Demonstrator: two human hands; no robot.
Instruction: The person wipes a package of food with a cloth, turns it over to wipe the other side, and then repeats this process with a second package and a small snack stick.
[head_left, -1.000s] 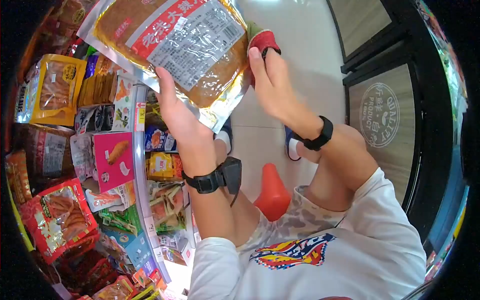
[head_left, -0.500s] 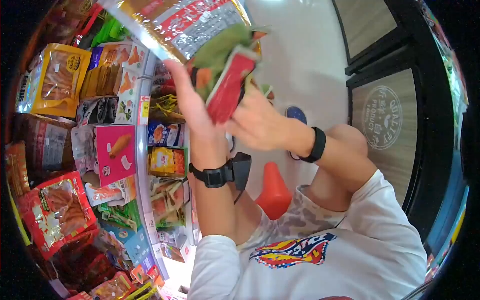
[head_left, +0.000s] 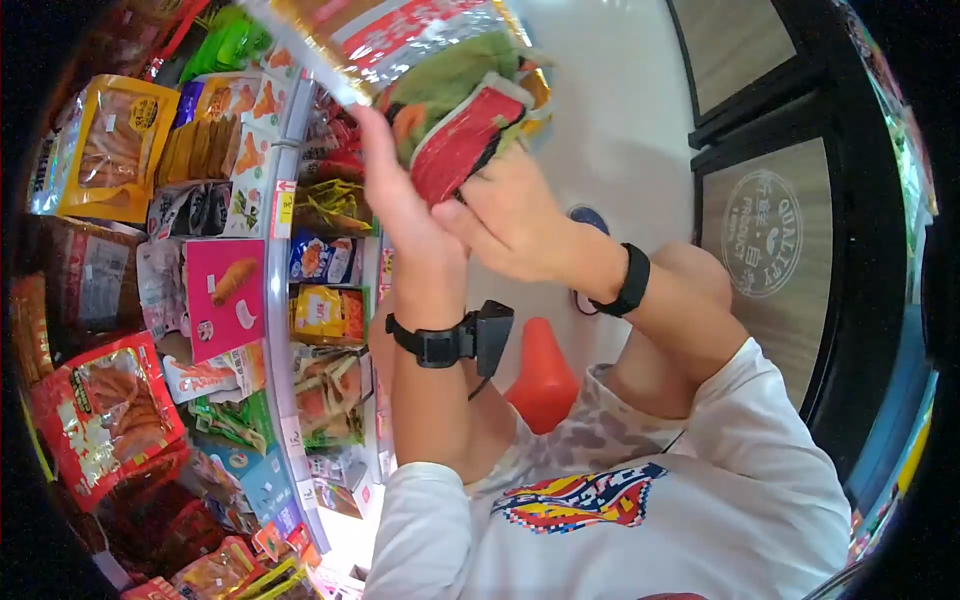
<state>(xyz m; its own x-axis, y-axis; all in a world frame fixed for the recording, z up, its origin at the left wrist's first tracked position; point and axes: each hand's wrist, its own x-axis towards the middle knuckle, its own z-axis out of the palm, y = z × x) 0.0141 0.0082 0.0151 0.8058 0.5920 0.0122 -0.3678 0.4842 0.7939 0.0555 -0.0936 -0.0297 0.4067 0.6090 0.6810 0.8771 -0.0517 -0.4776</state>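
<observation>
My left hand [head_left: 410,205] supports a large shiny snack bag [head_left: 420,40] with gold edges and a red-and-white label. Its thumb lies along the bag's near edge; the other fingers are hidden behind. My right hand [head_left: 515,215] is closed on a bunched green cloth [head_left: 455,80] with a red band [head_left: 470,135], pressed close to the bag's face. Both wrists touch or nearly touch below the cloth. The bag's far end runs out of the top of the view.
At left stand shelves [head_left: 280,300] packed with bagged snacks, including a yellow bag [head_left: 118,150] and a red bag [head_left: 110,415]. An orange-red stool [head_left: 540,375] is between my legs. Dark-framed wooden panels [head_left: 770,230] line the right side above a pale floor [head_left: 620,130].
The cloth and my right hand have shifted slightly up and right across the bag. The bag has moved a little up and right, with less of it showing.
</observation>
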